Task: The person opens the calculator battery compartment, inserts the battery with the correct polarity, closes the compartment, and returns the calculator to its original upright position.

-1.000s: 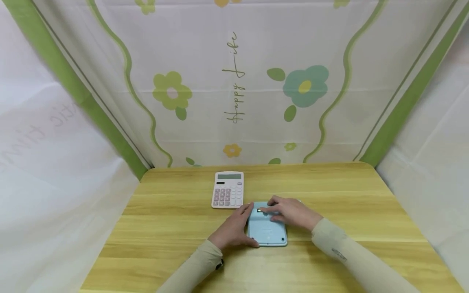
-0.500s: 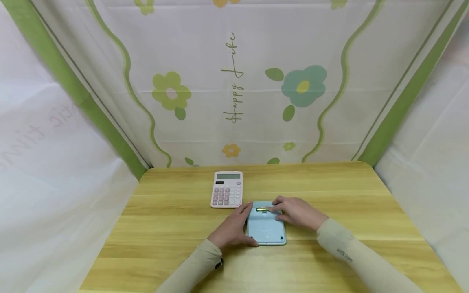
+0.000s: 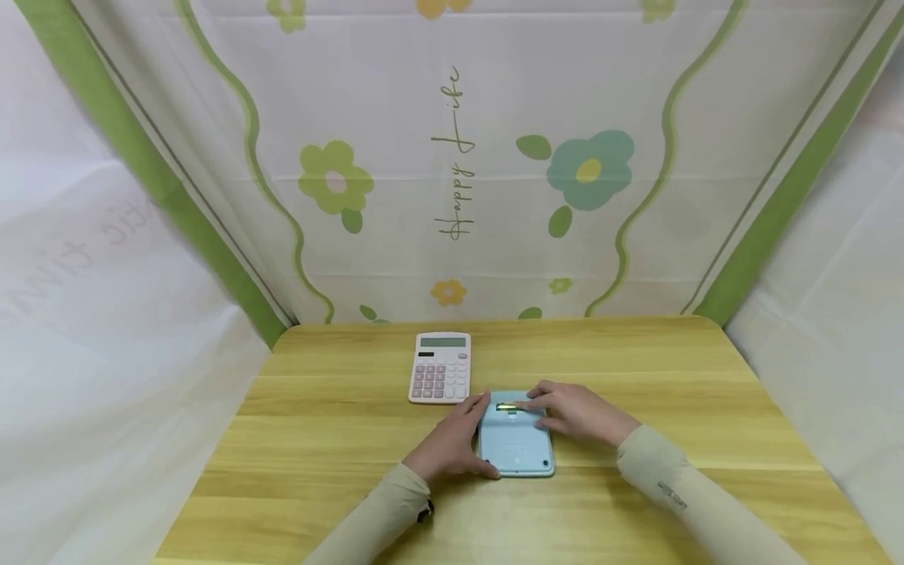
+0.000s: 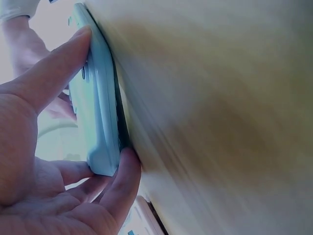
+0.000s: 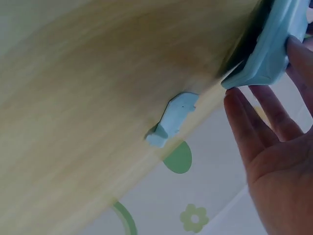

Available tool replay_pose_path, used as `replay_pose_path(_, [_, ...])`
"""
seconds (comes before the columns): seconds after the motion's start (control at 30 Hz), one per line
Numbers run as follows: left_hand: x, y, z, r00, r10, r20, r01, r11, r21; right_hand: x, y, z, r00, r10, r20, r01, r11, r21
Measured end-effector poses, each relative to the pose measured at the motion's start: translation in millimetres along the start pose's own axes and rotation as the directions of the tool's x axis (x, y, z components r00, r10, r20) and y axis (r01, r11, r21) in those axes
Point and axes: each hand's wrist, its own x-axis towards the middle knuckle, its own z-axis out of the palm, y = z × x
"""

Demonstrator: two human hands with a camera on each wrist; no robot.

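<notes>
A light-blue calculator [image 3: 515, 451] lies face down, with a shiny gold-green battery [image 3: 506, 407] visible in the open slot in its back. Gripping its left side is my left hand [image 3: 452, 447]: the thumb sits at the near corner and the fingers at the far one, as the left wrist view [image 4: 98, 107] also shows. My right hand [image 3: 582, 412] reaches in from the right, one extended finger touching the battery's right end. In the right wrist view, other fairly straight fingers of that hand [image 5: 283, 161] touch the calculator's far edge [image 5: 266, 63].
Just behind the blue calculator stands a pink-and-white calculator [image 3: 441, 369], face up. A small light-blue plastic cover [image 5: 173, 117] lies on the wooden table [image 3: 318, 439] near its back edge; my right hand hides it in the head view. A flowered curtain [image 3: 395, 259] hangs behind.
My right hand has slid a little to the right, its finger drawing back along the battery, so more of the battery shows. The left hand has kept its hold on the calculator.
</notes>
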Motion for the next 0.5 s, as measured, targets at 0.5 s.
replay_pose_path(0.5, [-0.3, -0.3, 2.5, 1.000, -0.001, -0.014, 0.001, 1.000, -0.024, -25, 54, -30, 0.936, 0.335, -0.109, -0.330, 0.942, 0.062])
